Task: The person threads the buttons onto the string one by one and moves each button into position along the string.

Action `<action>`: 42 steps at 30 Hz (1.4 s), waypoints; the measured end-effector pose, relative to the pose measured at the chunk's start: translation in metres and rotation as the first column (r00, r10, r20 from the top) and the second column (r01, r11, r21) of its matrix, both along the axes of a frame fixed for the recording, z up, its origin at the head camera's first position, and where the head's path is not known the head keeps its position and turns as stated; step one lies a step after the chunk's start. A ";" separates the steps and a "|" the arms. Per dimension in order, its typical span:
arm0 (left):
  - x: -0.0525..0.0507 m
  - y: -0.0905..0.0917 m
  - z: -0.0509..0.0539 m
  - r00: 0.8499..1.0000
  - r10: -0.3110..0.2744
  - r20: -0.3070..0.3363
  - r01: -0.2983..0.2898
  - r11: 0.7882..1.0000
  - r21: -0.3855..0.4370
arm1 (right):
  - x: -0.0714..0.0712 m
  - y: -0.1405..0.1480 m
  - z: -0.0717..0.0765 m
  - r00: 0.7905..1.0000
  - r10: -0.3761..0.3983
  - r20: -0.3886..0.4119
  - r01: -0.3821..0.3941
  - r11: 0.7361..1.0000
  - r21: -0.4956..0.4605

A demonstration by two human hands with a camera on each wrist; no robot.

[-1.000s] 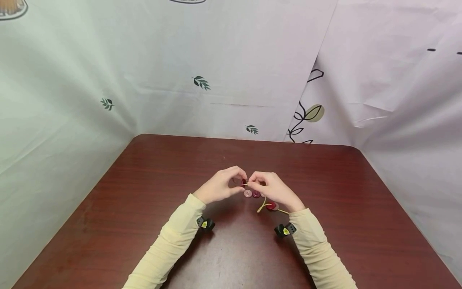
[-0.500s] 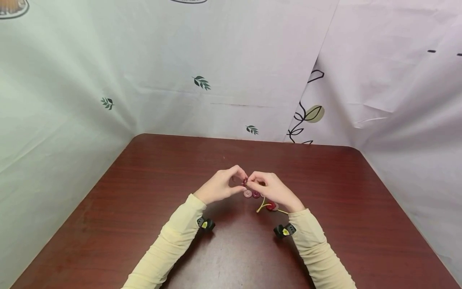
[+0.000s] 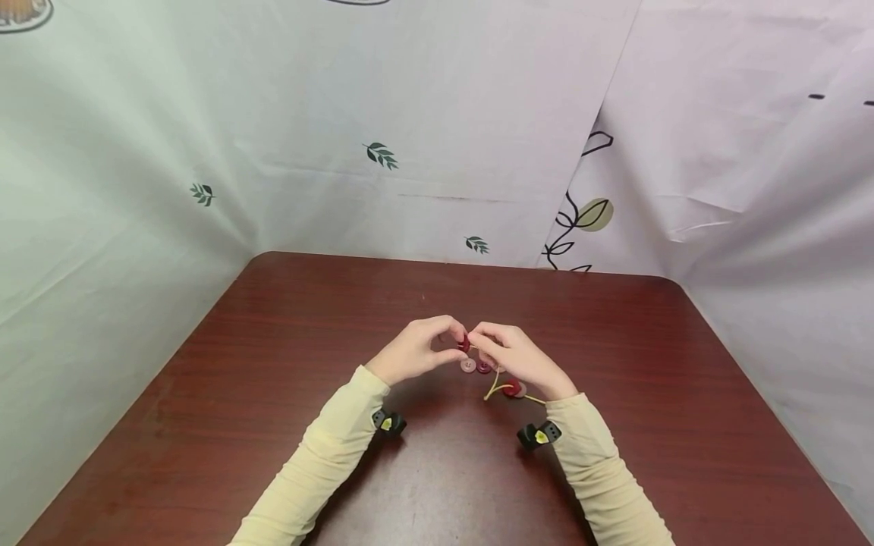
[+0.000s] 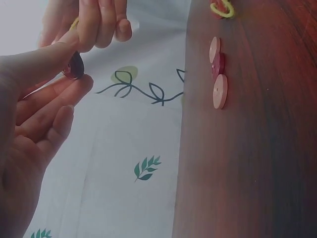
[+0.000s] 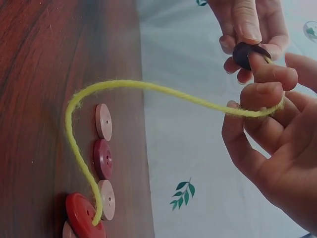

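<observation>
My left hand (image 3: pixel 418 352) pinches a dark red button (image 5: pixel 243 55) between thumb and fingers, raised off the table. Close against it, my right hand (image 3: pixel 517 356) holds a yellow yarn (image 5: pixel 148 85), one fingertip touching the button. In the right wrist view a bit of yarn shows at the button's edge; whether it passes through a hole is hidden by the fingers. The yarn loops down to a bright red button (image 5: pixel 79 212) on the table, running through its hole. A pink button (image 5: pixel 68 230) lies partly hidden under that one.
A short row on the table (image 3: pixel 382 303) holds a pink button (image 5: pixel 103 122), a dark red button (image 5: pixel 102 158) and another pink button (image 5: pixel 107 199). Pale patterned cloth (image 3: pixel 437 114) hangs behind the table and at both sides.
The held button has turned so that more of its red face shows in the head view. My right fingers have shifted slightly at it, with yarn visible between the hands. The table buttons stay put.
</observation>
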State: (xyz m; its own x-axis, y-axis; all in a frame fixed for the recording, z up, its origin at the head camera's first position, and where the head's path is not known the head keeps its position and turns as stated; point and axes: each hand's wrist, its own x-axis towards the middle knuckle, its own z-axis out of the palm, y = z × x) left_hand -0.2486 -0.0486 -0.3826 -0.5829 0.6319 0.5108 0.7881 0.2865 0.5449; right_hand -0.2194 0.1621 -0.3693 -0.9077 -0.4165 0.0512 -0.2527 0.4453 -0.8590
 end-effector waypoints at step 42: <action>0.000 -0.001 0.001 0.989 0.080 -0.124 -0.092 0.991 -0.100 | -0.004 0.004 -0.005 1.000 -0.014 0.003 0.013 0.999 0.053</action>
